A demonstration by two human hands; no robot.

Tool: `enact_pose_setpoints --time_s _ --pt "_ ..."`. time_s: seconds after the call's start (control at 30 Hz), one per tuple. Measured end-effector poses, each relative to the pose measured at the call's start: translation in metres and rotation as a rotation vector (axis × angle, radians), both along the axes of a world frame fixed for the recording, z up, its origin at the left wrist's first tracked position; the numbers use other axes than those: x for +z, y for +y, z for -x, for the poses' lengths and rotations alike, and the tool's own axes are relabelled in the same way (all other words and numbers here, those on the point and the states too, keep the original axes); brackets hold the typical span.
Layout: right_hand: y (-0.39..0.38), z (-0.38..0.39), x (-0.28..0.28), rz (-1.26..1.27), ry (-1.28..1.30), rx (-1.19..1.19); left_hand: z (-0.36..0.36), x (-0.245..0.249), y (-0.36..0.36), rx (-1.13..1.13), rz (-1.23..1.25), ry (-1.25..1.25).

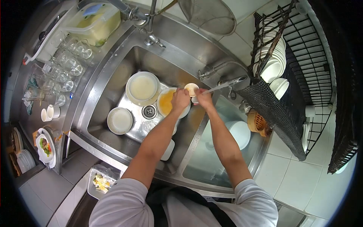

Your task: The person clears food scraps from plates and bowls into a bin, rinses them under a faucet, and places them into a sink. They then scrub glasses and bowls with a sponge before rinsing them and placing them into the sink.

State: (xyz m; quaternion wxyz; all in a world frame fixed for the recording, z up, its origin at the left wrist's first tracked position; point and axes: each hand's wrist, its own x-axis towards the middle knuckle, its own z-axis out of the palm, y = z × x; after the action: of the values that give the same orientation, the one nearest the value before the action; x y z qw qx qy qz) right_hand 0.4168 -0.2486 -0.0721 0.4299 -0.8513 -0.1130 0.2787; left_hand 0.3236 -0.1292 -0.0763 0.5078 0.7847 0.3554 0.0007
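The left hand's point(180, 100) fingers pinch the small cup point(191, 88) over the sink point(107, 94), beside the right hand point(204, 100), whose grip cannot be told; a slick rim could let it drop onto the orange-filled bowl point(165, 103).

No legible text, label, brand, number or sign was found on any item or surface in view, at any clock position.
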Motion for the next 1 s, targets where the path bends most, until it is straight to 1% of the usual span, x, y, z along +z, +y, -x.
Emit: enact_pose_setpoints --time_s 0.03,0.07,0.1,0.13,0.17,0.2,0.23,0.27,0.33,0.37,0.43,0.47,0.5,0.53,0.57,0.63,0.7,0.73,0.77,0.83,0.87,0.93,0.97,1.0 --pt "-0.004 -0.005 -0.016 0.007 -0.035 0.032 -0.001 0.000 -0.001 -0.008 -0.012 0.036" --pt "-0.007 -0.007 -0.030 0.054 -0.109 0.003 0.000 0.000 -0.003 -0.017 -0.024 0.073" --pt "-0.010 -0.009 -0.043 0.100 -0.182 -0.025 0.004 0.006 -0.001 -0.063 0.032 0.081" --pt "-0.006 -0.006 -0.039 0.145 -0.256 -0.052 0.009 0.018 0.004 -0.108 0.087 0.088" --pt "-0.006 -0.005 -0.033 0.136 -0.157 -0.080 0.012 0.025 0.007 -0.154 0.142 0.095" --pt "0.001 0.005 0.001 0.129 -0.057 -0.108 0.012 0.025 0.008 -0.153 0.148 0.084" --pt "0.007 0.011 0.020 0.122 0.043 -0.134 0.011 0.025 0.009 -0.151 0.154 0.071" --pt "0.004 0.007 0.001 0.058 -0.016 -0.091 0.009 0.025 0.009 -0.149 0.161 0.059" --pt "-0.009 -0.012 -0.064 -0.068 -0.136 -0.007 0.001 0.018 0.006 -0.018 0.168 0.120" --pt "-0.015 -0.021 -0.080 -0.014 -0.206 0.013 -0.002 0.012 0.002 0.044 0.173 0.149" --pt "-0.012 -0.023 -0.074 0.093 -0.342 0.056 -0.003 -0.002 -0.004 -0.042 0.139 0.146" --pt "-0.014 -0.025 -0.070 0.145 -0.236 0.011 -0.002 -0.009 -0.005 -0.082 0.118 0.146" --pt "-0.001 -0.009 -0.013 0.197 -0.130 -0.036 0.000 -0.007 -0.006 -0.120 0.106 0.146" --pt "0.007 0.001 0.022 0.248 -0.026 -0.082 0.001 -0.001 -0.008 -0.160 0.093 0.144" --pt "0.007 0.004 0.022 0.177 -0.004 -0.107 0.001 0.003 -0.009 -0.199 0.083 0.140" --pt "0.001 0.005 0.019 0.044 0.042 -0.156 -0.002 0.004 -0.009 -0.156 0.134 0.151" --pt "-0.020 -0.006 -0.015 0.199 -0.388 0.023 -0.004 0.007 -0.011 -0.126 0.164 0.146" --pt "-0.022 -0.006 -0.020 0.273 -0.600 0.117 -0.003 0.010 -0.012 -0.115 0.169 0.137" --pt "-0.025 -0.009 -0.024 0.244 -0.432 0.025 -0.001 0.012 -0.012 -0.103 0.173 0.130" --pt "-0.016 -0.006 -0.008 0.178 -0.095 -0.155 -0.002 0.000 -0.011 -0.110 0.226 0.114" --pt "-0.013 -0.004 -0.003 0.181 -0.108 -0.134 -0.005 -0.009 -0.012 -0.114 0.254 0.105" --pt "-0.013 -0.004 -0.001 0.190 -0.136 -0.095 -0.009 -0.031 -0.011 0.086 0.685 0.086" --pt "-0.014 -0.003 -0.005 0.162 -0.273 -0.066 -0.010 -0.043 -0.010 0.187 0.902 0.075" --pt "-0.018 -0.003 -0.017 0.135 -0.410 -0.035 -0.010 -0.053 -0.010 0.232 1.063 -0.008"
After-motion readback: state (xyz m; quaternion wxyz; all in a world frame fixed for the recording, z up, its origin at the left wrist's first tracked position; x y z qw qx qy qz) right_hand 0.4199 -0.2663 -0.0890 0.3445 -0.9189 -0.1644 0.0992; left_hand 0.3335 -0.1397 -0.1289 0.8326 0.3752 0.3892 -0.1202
